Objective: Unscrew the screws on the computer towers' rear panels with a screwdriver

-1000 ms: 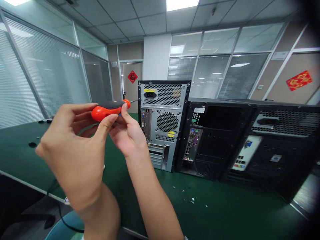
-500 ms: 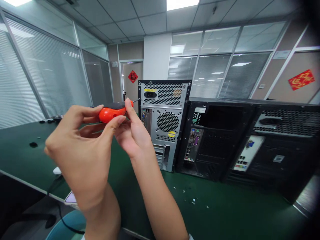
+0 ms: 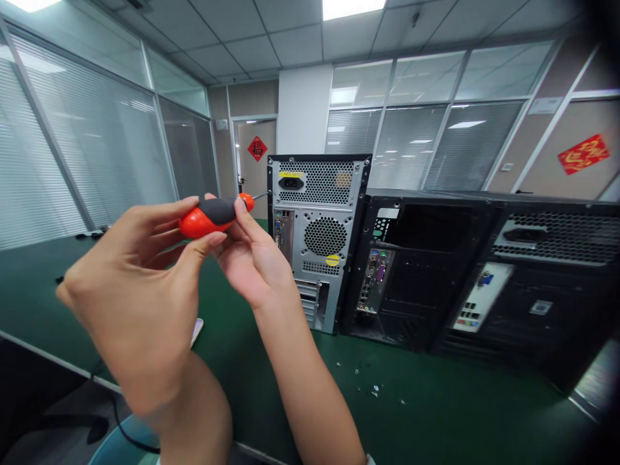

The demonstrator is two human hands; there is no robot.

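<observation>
I hold an orange and black screwdriver level in front of me, its thin metal tip at the upper left edge of a grey computer case. My left hand pinches the butt of the handle between thumb and fingers. My right hand grips the front of the handle with fingertips. The case stands upright on the green table, its rear panel with fan grille and ports facing me.
Two black computer cases stand to the right of the grey one, rear panels facing me. Small bits of debris lie on the table before them. A phone lies near the table's front edge. Glass partitions surround the room.
Both hands slid right with the screwdriver, then back left a little. My left hand has shifted lower and leftward on the handle.
</observation>
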